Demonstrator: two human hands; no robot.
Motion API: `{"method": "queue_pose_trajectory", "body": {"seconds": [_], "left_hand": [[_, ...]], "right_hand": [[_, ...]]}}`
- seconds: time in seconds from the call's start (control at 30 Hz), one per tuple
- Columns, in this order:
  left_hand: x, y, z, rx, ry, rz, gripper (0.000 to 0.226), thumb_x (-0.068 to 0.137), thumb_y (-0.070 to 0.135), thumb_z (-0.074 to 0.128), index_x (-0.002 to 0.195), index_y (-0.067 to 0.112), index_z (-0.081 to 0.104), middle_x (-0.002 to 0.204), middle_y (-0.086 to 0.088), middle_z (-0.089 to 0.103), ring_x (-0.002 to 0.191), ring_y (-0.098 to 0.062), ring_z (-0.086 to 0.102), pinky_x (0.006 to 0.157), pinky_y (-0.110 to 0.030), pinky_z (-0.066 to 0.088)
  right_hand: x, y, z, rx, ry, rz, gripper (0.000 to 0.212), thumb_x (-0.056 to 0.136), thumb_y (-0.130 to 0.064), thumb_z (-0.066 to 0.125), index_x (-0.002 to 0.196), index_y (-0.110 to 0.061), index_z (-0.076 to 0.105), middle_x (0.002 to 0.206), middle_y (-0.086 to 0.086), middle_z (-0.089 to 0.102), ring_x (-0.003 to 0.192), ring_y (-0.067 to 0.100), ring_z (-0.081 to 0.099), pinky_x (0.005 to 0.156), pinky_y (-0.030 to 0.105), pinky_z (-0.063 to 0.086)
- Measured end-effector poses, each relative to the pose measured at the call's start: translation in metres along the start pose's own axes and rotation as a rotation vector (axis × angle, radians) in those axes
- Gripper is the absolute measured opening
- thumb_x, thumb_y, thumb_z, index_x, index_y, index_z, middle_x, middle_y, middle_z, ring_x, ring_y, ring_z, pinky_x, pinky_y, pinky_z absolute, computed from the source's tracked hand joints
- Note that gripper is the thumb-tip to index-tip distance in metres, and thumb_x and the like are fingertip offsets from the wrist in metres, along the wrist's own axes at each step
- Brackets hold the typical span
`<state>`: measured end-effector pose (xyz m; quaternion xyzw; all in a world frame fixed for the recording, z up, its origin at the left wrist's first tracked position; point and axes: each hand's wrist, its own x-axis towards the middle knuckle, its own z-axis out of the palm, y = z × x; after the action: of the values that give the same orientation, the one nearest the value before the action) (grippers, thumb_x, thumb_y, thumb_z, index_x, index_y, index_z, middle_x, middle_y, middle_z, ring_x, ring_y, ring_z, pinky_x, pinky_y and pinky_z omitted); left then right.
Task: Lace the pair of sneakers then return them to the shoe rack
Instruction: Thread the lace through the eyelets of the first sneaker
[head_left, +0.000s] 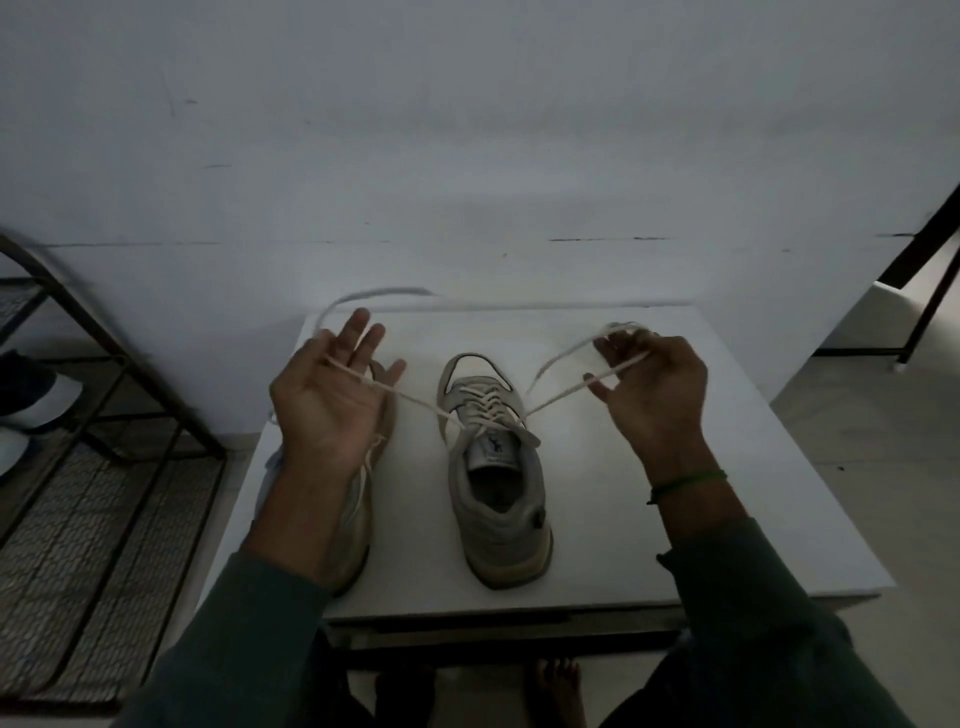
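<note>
Dark green sleeves (249, 639) fill the bottom of the view, and below the table edge two bare feet (558, 686) are only dimly visible. At the left edge the shoe rack (111, 431) is cut off, with a dark shoe on it partly out of view. On the white table (727, 467) one grey sneaker (498, 483) stands in plain sight, toe away from the person; the second sneaker (361, 514) is mostly hidden behind the left forearm (only its side and heel show).

Raised palm-up with fingers spread, the left hand (332, 400) is open, one end of the white lace (415, 402) crossing its palm and looping blurred beyond the fingertips. Opposite it, the right hand (654, 384), held back-up with a green thread at the wrist, pinches the other lace end between curled fingers. Both strands run taut from the visible sneaker's upper eyelets.
</note>
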<state>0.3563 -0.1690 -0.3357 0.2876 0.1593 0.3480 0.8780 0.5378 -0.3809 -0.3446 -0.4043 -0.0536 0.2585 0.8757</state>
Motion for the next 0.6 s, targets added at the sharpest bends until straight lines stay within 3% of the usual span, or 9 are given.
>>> {"method": "queue_pose_trajectory", "body": {"seconds": [0.03, 0.1, 0.17, 0.23, 0.33, 0.4, 0.43, 0.53, 0.6], "left_hand": [[0.002, 0.000, -0.001, 0.012, 0.080, 0.038, 0.010, 0.088, 0.022, 0.051, 0.078, 0.021, 0.052, 0.103, -0.005, 0.070, 0.102, -0.024, 0.065, 0.080, -0.042, 0.051], [0.004, -0.005, 0.002, 0.116, 0.233, 0.104, 0.015, 0.095, 0.018, 0.045, 0.081, 0.018, 0.048, 0.074, -0.003, 0.069, 0.063, -0.020, 0.063, 0.054, -0.027, 0.051], [0.003, -0.016, 0.005, 0.481, 0.327, 0.159, 0.015, 0.095, 0.014, 0.047, 0.081, 0.014, 0.050, 0.049, 0.001, 0.059, 0.033, -0.014, 0.044, 0.036, -0.016, 0.034], [0.001, -0.030, 0.005, 0.967, 0.233, 0.100, 0.020, 0.095, 0.020, 0.050, 0.080, 0.010, 0.058, 0.046, 0.001, 0.056, 0.027, -0.011, 0.034, 0.036, -0.015, 0.025], [-0.008, -0.045, 0.002, 1.461, 0.012, -0.033, 0.045, 0.096, 0.036, 0.046, 0.071, 0.005, 0.066, 0.056, -0.008, 0.064, 0.037, -0.014, 0.048, 0.046, -0.024, 0.035], [-0.012, -0.053, -0.003, 1.779, 0.034, 0.096, 0.051, 0.095, 0.041, 0.045, 0.063, 0.005, 0.062, 0.060, -0.010, 0.062, 0.060, -0.027, 0.061, 0.057, -0.030, 0.039], [-0.013, -0.056, -0.005, 1.917, 0.083, 0.199, 0.049, 0.095, 0.042, 0.046, 0.065, 0.006, 0.060, 0.065, -0.011, 0.061, 0.071, -0.032, 0.062, 0.060, -0.032, 0.039], [-0.018, -0.059, -0.002, 2.012, 0.162, 0.499, 0.032, 0.089, 0.037, 0.056, 0.088, 0.007, 0.065, 0.093, -0.015, 0.063, 0.091, -0.036, 0.059, 0.070, -0.038, 0.048], [-0.020, -0.062, 0.001, 1.892, -0.030, 0.703, 0.026, 0.079, 0.030, 0.059, 0.094, 0.010, 0.066, 0.100, -0.011, 0.062, 0.093, -0.035, 0.058, 0.072, -0.040, 0.052]], "right_hand": [[0.002, -0.004, -0.006, -0.014, 0.028, -0.015, 0.008, 0.077, -0.020, 0.048, 0.073, -0.018, 0.055, 0.077, -0.001, 0.064, 0.086, 0.020, 0.060, 0.077, 0.038, 0.040], [0.005, -0.007, -0.011, -0.193, 0.079, -0.045, 0.011, 0.080, -0.017, 0.047, 0.084, -0.011, 0.055, 0.069, 0.002, 0.058, 0.060, 0.019, 0.053, 0.061, 0.030, 0.040], [0.006, -0.003, -0.011, -0.570, 0.143, -0.067, 0.014, 0.082, -0.010, 0.049, 0.091, -0.006, 0.058, 0.062, 0.004, 0.052, 0.046, 0.017, 0.040, 0.046, 0.022, 0.030], [0.006, 0.006, -0.014, -1.011, 0.130, -0.036, 0.013, 0.086, -0.009, 0.050, 0.079, -0.002, 0.059, 0.063, 0.009, 0.057, 0.043, 0.019, 0.042, 0.042, 0.021, 0.029], [0.003, 0.019, -0.019, -1.521, 0.069, 0.143, 0.030, 0.084, -0.028, 0.057, 0.078, 0.000, 0.064, 0.070, 0.011, 0.068, 0.053, 0.025, 0.062, 0.052, 0.031, 0.048], [0.001, 0.026, -0.019, -1.855, 0.128, 0.134, 0.044, 0.084, -0.048, 0.054, 0.078, -0.005, 0.062, 0.077, 0.008, 0.063, 0.074, 0.028, 0.064, 0.063, 0.032, 0.047], [0.000, 0.028, -0.016, -1.953, 0.156, 0.039, 0.046, 0.086, -0.054, 0.052, 0.079, -0.009, 0.061, 0.079, 0.006, 0.059, 0.079, 0.027, 0.062, 0.065, 0.029, 0.043], [-0.006, 0.028, -0.002, -1.733, -0.059, -0.261, 0.033, 0.088, -0.048, 0.056, 0.070, -0.020, 0.059, 0.074, -0.004, 0.057, 0.074, 0.015, 0.057, 0.064, 0.026, 0.039], [-0.012, 0.026, 0.009, -1.529, -0.288, -0.286, 0.031, 0.085, -0.040, 0.063, 0.062, -0.021, 0.055, 0.062, -0.007, 0.054, 0.060, 0.006, 0.049, 0.056, 0.023, 0.035]]}}
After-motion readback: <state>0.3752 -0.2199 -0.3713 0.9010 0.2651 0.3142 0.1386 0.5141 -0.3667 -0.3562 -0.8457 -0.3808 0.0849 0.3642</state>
